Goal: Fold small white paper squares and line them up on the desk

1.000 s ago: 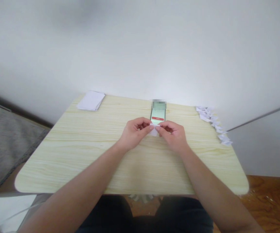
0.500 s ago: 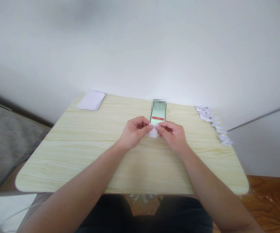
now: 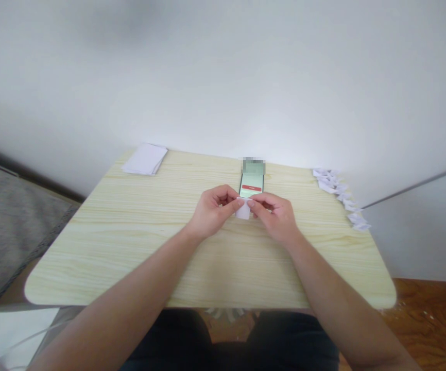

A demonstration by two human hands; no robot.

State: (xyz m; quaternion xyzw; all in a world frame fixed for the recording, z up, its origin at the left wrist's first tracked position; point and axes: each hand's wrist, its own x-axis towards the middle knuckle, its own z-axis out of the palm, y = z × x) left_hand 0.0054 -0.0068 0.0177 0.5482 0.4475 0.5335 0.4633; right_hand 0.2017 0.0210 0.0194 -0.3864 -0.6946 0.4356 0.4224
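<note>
My left hand point(image 3: 212, 210) and my right hand point(image 3: 274, 215) meet over the middle of a pale wooden table point(image 3: 130, 247). Both pinch a small white piece of paper point(image 3: 243, 211) between thumbs and fingertips, just above the tabletop. The fingers of each hand are curled closed round the paper's upper edge. Right behind the hands lies a phone point(image 3: 251, 183) with a lit screen and a red bar.
A stack of white paper sheets point(image 3: 144, 159) lies at the table's far left corner. Several small folded white paper pieces point(image 3: 341, 198) line the far right edge. A white wall stands behind the table. Grey fabric point(image 3: 10, 226) is at left, wooden floor point(image 3: 431, 319) at right.
The paper between my fingers has shifted slightly, its lower part now hanging a little lower and squarer than a second ago. My hands have barely moved.
</note>
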